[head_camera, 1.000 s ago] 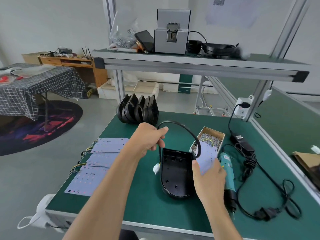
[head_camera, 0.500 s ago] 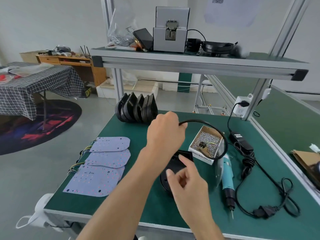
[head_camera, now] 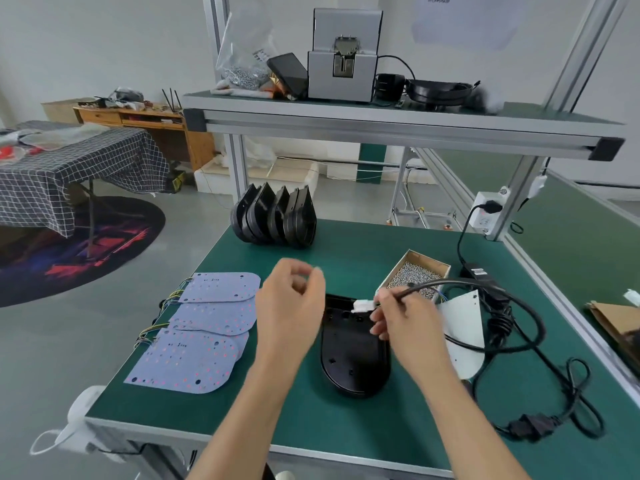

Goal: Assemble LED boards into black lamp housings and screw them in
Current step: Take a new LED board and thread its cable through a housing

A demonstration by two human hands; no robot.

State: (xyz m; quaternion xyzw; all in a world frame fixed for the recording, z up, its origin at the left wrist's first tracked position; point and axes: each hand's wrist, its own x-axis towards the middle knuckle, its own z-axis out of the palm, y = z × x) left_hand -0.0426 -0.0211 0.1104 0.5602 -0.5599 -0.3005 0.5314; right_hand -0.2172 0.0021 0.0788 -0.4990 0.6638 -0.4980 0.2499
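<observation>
Black lamp housing (head_camera: 353,351) lies flat on the green surface (head_camera: 346,427), now fully uncovered. My right hand (head_camera: 408,323) has taken the black cable (head_camera: 491,289), pinching it near the white connector (head_camera: 363,305). My left hand (head_camera: 289,306) has released it; its grip is loosely curled, empty.

Checked tablecloth table (head_camera: 69,168), round rug (head_camera: 79,247), wooden desk (head_camera: 138,116), wall socket (head_camera: 486,216)

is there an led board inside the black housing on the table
No, the housing lies open and bare inside; the boards lie beside it.
</observation>
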